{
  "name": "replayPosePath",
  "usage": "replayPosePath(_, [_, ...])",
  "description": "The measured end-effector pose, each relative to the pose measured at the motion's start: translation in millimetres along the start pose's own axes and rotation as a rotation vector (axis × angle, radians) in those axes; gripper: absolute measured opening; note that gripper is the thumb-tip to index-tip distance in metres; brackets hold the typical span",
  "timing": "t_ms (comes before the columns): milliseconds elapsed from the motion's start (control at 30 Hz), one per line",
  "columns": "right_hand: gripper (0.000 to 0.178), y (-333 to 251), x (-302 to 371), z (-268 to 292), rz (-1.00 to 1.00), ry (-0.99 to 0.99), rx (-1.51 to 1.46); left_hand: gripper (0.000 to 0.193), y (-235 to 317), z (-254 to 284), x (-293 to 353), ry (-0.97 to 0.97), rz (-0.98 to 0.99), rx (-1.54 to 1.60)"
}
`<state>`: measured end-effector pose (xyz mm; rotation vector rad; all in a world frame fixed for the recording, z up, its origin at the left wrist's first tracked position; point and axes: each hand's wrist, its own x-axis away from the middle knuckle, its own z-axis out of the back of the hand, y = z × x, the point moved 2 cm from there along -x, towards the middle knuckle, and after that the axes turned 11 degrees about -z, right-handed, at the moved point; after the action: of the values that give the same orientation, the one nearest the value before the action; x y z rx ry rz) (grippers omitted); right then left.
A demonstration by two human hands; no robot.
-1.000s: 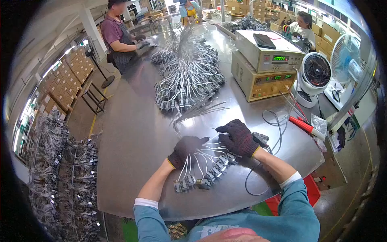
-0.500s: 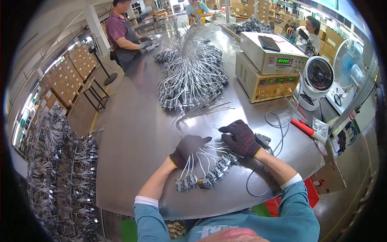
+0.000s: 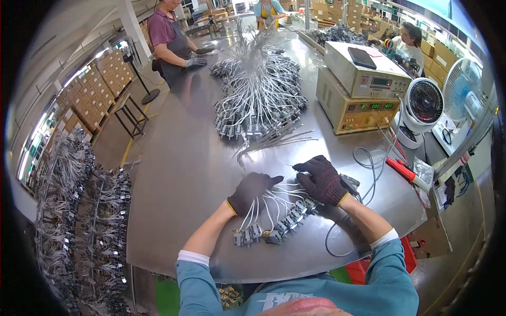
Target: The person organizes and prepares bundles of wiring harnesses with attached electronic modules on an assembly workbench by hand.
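My left hand (image 3: pixel 254 193), in a dark knitted glove, is closed round a bunch of white cables (image 3: pixel 272 203) near their upper ends. From it the cables fan toward me to a slanting row of small grey metal connectors (image 3: pixel 291 218) lying on the table. My right hand (image 3: pixel 320 180), gloved the same way, is bent just right of the left one, thumb and forefinger pinched at a thin wire end (image 3: pixel 289 166). Its palm side is hidden. Beside its wrist lies a dark clip-like piece (image 3: pixel 349 183) with a grey lead (image 3: pixel 329 239) looping over the table.
A large heap of cabled connectors (image 3: pixel 258 100) lies ahead on the metal table (image 3: pixel 174 210). Two stacked test instruments (image 3: pixel 363 79), a small fan (image 3: pixel 420 102) and a red-and-white handheld tool (image 3: pixel 403 171) stand right. A co-worker (image 3: pixel 171 45) is at the far left edge.
The whole view has shifted slightly. The upper instrument's green digits have gone dark, with a red light showing. The far-left co-worker's hands have moved apart. My hands keep nearly the same hold.
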<state>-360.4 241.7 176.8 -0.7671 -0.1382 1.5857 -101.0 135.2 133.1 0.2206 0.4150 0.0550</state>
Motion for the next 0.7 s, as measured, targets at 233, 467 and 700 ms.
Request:
replayPosePath(233, [0.031,-4.0,4.1,-1.9,-0.005,-0.022,-0.016,0.075,-1.9,-12.5,10.7,0.016,0.029,0.072])
replayPosePath(467, [0.029,-6.6,-0.7,-2.5,-0.001,0.028,0.012,0.080,-19.9,-21.6,10.7,-0.020,0.055,0.079])
replayPosePath(700, [0.030,-12.8,-2.4,0.5,-0.063,-0.077,0.010,0.083,-15.6,-21.1,14.5,-0.027,0.067,0.042])
